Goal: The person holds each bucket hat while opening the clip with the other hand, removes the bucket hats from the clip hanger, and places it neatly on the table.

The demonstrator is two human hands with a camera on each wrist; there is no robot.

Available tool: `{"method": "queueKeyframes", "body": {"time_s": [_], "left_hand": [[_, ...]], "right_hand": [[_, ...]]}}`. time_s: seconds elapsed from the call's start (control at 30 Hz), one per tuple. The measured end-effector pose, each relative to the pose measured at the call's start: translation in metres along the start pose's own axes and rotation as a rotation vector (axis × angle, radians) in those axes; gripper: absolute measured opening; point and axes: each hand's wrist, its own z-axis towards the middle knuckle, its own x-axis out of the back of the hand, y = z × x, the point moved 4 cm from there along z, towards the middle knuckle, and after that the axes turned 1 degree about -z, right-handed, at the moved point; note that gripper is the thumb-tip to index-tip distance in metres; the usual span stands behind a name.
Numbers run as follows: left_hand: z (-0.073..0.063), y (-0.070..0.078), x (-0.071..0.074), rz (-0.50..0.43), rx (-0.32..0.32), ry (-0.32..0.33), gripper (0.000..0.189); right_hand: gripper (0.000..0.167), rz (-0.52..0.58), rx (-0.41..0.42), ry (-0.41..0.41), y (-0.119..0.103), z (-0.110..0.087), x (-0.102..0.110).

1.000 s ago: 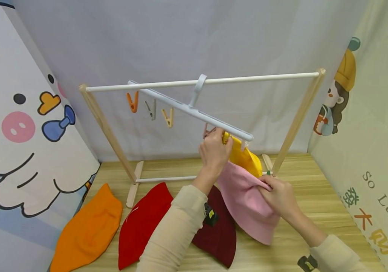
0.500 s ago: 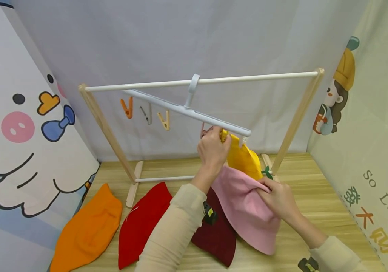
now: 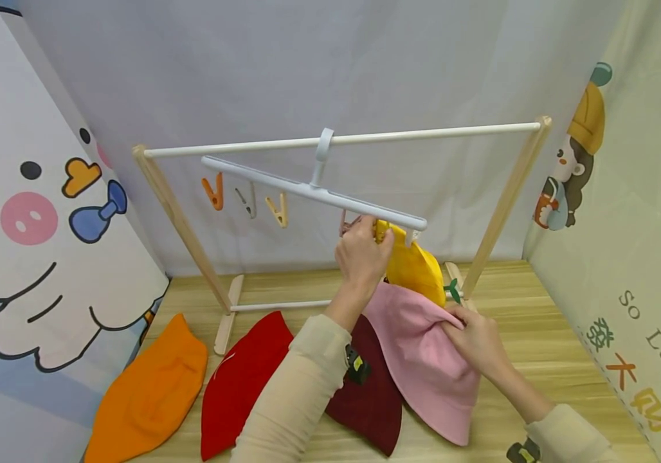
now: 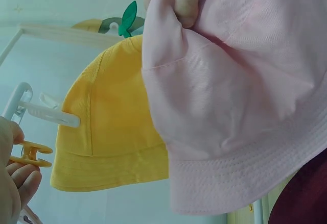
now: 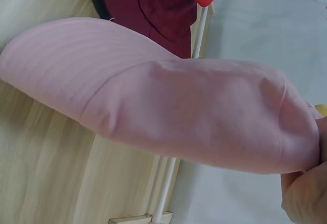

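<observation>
My left hand (image 3: 363, 254) is raised beneath the right half of a pale blue clip hanger (image 3: 307, 190). Between its thumb and fingers it pinches a yellow clothespin (image 4: 30, 154). A yellow bucket hat (image 3: 414, 267) with a green sprout (image 3: 453, 290) hangs at the hanger's right end, where a white clothespin (image 4: 53, 116) overlaps its edge. My right hand (image 3: 472, 334) grips a pink bucket hat (image 3: 423, 366) by its crown. The pink hat's brim points down, and the hat partly covers the yellow one. A pink clothespin (image 3: 343, 222) shows just left of my left hand.
The hanger hooks over the white bar (image 3: 423, 134) of a wooden rack. Orange (image 3: 213, 193), grey (image 3: 247, 200) and pale yellow (image 3: 278, 211) clothespins dangle on its left half. Orange (image 3: 151, 392), red (image 3: 244, 386) and maroon (image 3: 373, 399) hats lie on the wood-grain table (image 3: 539, 334).
The hanger has slid left along the bar and turned, its left end dropping in view. The pink hat has come lower, showing more of the yellow hat's sprout. Both hands keep their grips.
</observation>
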Motion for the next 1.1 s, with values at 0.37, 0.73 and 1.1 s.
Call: {"method": "queueKeyframes", "body": {"time_s": [0.37,0.73,1.1], "left_hand": [[-0.001,0.0,-0.002,-0.008,0.009,-0.01,0.014],[-0.001,0.002,-0.001,-0.017,0.007,-0.008,0.016],[-0.001,0.004,0.001,-0.032,0.016,-0.007,0.017]], "right_hand": [[0.011,-0.01,-0.054,-0.003,0.024,0.004,0.0],[0.012,-0.009,-0.131,-0.075,0.046,0.004,-0.004],[0.014,-0.017,-0.141,-0.15,0.063,0.007,-0.009]]}}
